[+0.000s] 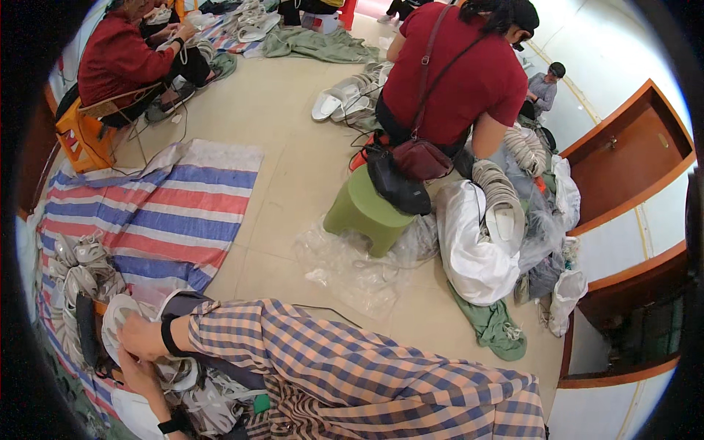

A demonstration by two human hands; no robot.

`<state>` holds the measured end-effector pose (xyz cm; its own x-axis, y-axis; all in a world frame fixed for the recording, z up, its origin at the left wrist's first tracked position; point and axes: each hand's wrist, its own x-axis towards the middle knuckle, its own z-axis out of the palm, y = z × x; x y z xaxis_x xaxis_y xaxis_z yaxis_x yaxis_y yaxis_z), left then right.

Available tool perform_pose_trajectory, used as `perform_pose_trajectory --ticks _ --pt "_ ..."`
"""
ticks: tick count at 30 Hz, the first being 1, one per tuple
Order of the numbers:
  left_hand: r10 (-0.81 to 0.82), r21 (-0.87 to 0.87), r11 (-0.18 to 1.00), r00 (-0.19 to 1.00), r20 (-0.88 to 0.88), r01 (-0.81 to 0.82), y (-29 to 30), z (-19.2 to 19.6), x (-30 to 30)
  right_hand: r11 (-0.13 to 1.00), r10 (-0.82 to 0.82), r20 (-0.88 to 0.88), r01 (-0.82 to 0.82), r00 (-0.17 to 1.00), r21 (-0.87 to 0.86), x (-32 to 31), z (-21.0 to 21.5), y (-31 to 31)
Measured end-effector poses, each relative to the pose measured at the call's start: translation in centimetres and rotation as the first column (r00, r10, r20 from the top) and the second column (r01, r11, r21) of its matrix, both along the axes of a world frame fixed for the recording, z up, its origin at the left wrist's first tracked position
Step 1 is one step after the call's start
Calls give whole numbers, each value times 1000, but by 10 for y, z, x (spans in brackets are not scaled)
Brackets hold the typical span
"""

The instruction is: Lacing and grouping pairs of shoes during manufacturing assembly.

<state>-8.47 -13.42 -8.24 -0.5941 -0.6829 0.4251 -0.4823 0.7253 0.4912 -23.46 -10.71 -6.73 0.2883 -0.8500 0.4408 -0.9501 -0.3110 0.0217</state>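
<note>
At the lower left, my right hand [141, 336], below a checked sleeve and a black wristband, is closed on a pale, shoe-shaped piece [116, 317], perhaps a shoe or its sole. Just below, my left hand [139, 372], with a black band at the wrist, is closed on the same piece's lower edge. Its fingertips are partly hidden. Beneath my hands lies a heap of grey and white shoe pieces [209, 402] with loose straps. Beside the piece stands a dark, rounded object [86, 330] whose kind I cannot make out. More pale shoes [82, 268] are piled beyond it.
A striped tarp [194, 194] covers the floor ahead on the left. A person in dark red [462, 73] sits on a green stool [363, 209] beside a white sack [469, 249] and stacked shoes [504, 213]. Another person in red [117, 62] sits at the far left.
</note>
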Motion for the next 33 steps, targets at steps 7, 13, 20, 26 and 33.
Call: perform_pose_trajectory --ticks 7,13,20,26,33 --pt "189 -28 982 955 229 -187 5 15 -10 959 49 469 -173 882 223 -27 8 -8" --pt "101 123 986 991 93 -112 18 32 -9 860 136 761 -457 634 228 -46 11 -22" --pt "343 -25 939 933 109 -343 58 39 -56 655 1 919 -694 395 297 -96 0 -8" --pt "476 -146 880 833 282 -453 104 64 -35 642 -341 919 -666 198 381 -84 28 16" --pt "494 -107 866 869 21 -489 117 69 -69 814 17 527 -318 850 486 -92 42 14"
